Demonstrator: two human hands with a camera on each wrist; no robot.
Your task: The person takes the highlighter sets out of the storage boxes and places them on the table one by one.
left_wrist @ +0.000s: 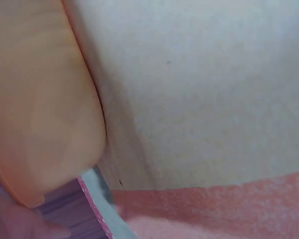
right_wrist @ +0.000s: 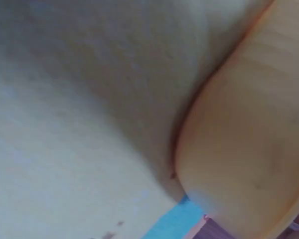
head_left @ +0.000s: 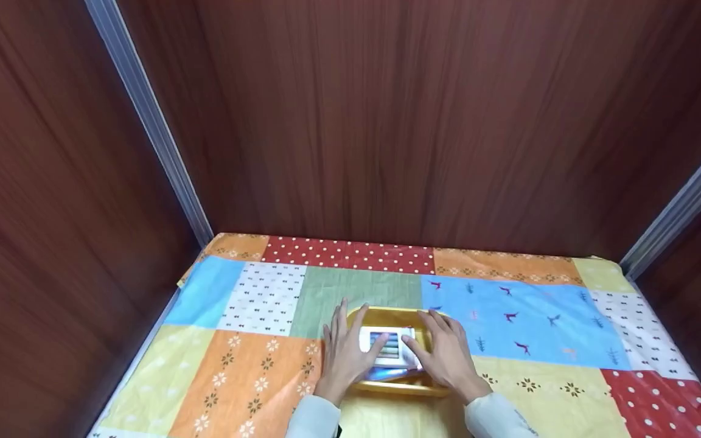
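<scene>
A yellow tray (head_left: 400, 389) stands on the cloth in front of me, between my two hands. In it lies a white box (head_left: 408, 359) with a clear window showing several coloured sticks. Part of a shiny blue thing (head_left: 385, 374) shows below the box. My left hand (head_left: 345, 356) is over the tray's left side, its fingers spread and its thumb at the box. My right hand (head_left: 449, 356) reaches over the right side, thumb likewise at the box. The wrist views show mostly the tray's smooth wall (left_wrist: 40, 109) and cloth; the fingertips' contact is largely hidden there.
A patchwork-patterned cloth (head_left: 253, 365) covers the table. Brown wood-grain panels (head_left: 350, 121) stand behind it and at both sides, with grey metal strips (head_left: 149, 109) at the corners. Pale sleeves (head_left: 314, 417) cover both forearms.
</scene>
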